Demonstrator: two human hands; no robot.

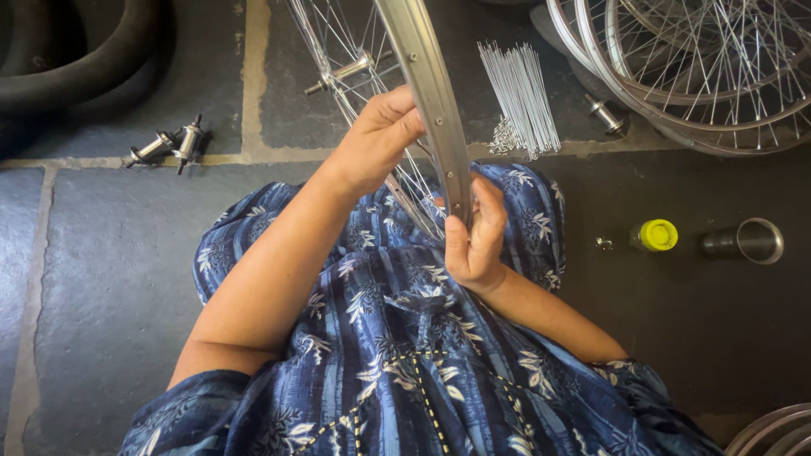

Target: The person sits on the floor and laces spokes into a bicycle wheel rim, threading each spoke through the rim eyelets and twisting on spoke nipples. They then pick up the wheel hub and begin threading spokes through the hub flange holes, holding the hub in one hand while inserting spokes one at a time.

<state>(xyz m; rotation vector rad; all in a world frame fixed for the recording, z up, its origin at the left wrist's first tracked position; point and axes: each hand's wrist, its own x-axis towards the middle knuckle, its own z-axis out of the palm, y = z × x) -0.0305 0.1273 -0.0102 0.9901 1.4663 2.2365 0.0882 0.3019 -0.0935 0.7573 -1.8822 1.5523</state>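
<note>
A silver bicycle wheel rim (427,84) stands on edge over my lap, its thin spokes running to a metal hub (351,69). My left hand (380,135) grips the rim from the left side, fingers wrapped over its edge. My right hand (476,241) holds the rim's lower end from the right, thumb pressed along it. Blue patterned cloth (397,338) covers my knees beneath the wheel.
A bundle of loose spokes (519,97) lies on the dark stone floor, with small nipples beside it. Two spare hubs (169,145) lie at left, a black tyre (59,59) at top left. Finished wheels (710,76) lean at top right. A yellow-capped bottle (657,236) and steel cup (756,241) stand at right.
</note>
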